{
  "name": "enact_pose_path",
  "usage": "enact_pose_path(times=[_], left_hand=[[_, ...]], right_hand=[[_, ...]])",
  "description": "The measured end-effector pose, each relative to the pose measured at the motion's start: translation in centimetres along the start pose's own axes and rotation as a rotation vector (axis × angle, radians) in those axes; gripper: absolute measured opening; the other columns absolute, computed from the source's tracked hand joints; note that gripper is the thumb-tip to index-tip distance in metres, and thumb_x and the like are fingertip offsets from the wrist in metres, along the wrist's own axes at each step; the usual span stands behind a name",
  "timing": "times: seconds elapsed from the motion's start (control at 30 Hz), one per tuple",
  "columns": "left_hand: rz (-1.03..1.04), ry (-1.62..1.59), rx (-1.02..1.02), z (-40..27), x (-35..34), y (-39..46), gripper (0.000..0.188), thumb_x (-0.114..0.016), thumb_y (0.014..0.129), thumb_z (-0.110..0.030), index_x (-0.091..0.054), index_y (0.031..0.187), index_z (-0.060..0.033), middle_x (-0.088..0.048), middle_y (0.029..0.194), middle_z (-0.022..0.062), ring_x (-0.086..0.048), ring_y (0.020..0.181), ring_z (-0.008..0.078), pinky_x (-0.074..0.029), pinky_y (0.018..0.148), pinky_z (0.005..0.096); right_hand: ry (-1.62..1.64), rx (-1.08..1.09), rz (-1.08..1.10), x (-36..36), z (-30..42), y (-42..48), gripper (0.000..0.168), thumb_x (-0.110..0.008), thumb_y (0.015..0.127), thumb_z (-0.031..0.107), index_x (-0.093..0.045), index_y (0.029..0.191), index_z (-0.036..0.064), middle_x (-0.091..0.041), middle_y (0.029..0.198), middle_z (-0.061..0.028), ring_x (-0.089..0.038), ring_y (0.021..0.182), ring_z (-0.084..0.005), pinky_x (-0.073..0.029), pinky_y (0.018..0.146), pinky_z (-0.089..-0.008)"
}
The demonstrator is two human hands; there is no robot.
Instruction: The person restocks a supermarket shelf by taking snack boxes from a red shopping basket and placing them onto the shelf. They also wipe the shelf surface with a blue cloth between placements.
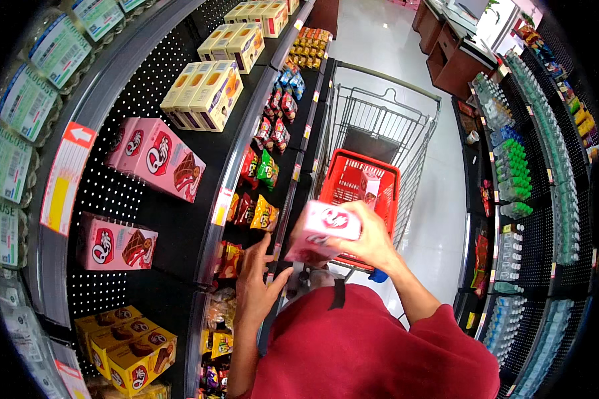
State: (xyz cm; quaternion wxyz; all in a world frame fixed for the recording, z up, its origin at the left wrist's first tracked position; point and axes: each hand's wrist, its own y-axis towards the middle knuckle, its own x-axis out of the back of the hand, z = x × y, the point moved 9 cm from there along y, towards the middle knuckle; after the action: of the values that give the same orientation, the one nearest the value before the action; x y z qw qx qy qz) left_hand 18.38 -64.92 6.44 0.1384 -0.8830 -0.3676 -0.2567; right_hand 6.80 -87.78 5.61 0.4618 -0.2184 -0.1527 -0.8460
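Note:
My right hand (372,237) grips a pink snack carton (332,222), slightly blurred, above the near end of a red plastic shopping basket (397,199). Inside that basket stands another pink carton (370,187). My left hand (259,279) is empty, its fingers apart, beside the shelf edge and bags of snacks. A yellow snack bag (265,213) lies just beyond its fingertips. On the upper shelf to the left sit pink cartons, a farther group (157,157) and a nearer one (120,244).
The basket rests in a wire shopping cart (407,107). Cream cartons (214,95) and yellow cartons (140,354) share the left shelf. Bottles (514,169) line shelving on the right. Beyond the cart, a brown counter (454,55) borders the pale tiled floor (374,42).

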Motion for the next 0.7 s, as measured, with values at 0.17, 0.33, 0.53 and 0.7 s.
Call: enact_pose_path(times=[0.17, 0.33, 0.53, 0.7], left_hand=[[0.034, 0.062, 0.015, 3.0, -1.6, -0.7, 0.058, -0.078, 0.090, -0.010, -0.057, 0.144, -0.0073, -0.068, 0.124, 0.0148, -0.069, 0.105, 0.0255, -0.056, 0.088, 0.0376], [-0.011, 0.064, 0.097, 4.9, -1.2, -1.4, 0.046, -0.075, 0.094, -0.012, -0.062, 0.137, -0.0058, -0.072, 0.117, 0.0135, -0.071, 0.103, 0.0248, -0.056, 0.089, 0.0375], [-0.192, 0.105, 0.175, 5.9, 3.1, -2.9, 0.040, -0.074, 0.096, -0.015, -0.063, 0.133, -0.0071, -0.071, 0.117, 0.0121, -0.071, 0.103, 0.0237, -0.056, 0.088, 0.0370], [-0.478, 0.143, 0.134, 8.0, 8.5, -4.9, 0.039, -0.075, 0.093, -0.006, -0.065, 0.131, -0.0058, -0.071, 0.114, 0.0129, -0.072, 0.095, 0.0237, -0.059, 0.078, 0.0335]], right_hand=[[0.085, -0.284, -0.261, 0.9, -14.4, -0.8, 0.058, -0.090, 0.071, 0.021, -0.061, 0.118, 0.000, -0.066, 0.112, -0.0157, -0.066, 0.107, -0.0276, -0.052, 0.096, -0.0397], [0.057, -0.373, -0.458, -2.0, -30.4, 0.5, 0.057, -0.092, 0.065, 0.011, -0.062, 0.112, 0.000, -0.069, 0.102, -0.0123, -0.068, 0.095, -0.0236, -0.055, 0.088, -0.0378], [0.166, -0.374, -0.460, -4.6, -41.6, 3.1, 0.066, -0.095, 0.066, 0.010, -0.060, 0.120, 0.000, -0.071, 0.104, -0.0089, -0.067, 0.093, -0.0210, -0.056, 0.088, -0.0383], [-0.446, -0.435, -0.423, -3.2, -44.5, 4.1, 0.047, -0.080, 0.080, 0.006, -0.064, 0.122, -0.007, -0.071, 0.105, -0.0209, -0.069, 0.098, -0.0337, -0.055, 0.091, -0.0447]])
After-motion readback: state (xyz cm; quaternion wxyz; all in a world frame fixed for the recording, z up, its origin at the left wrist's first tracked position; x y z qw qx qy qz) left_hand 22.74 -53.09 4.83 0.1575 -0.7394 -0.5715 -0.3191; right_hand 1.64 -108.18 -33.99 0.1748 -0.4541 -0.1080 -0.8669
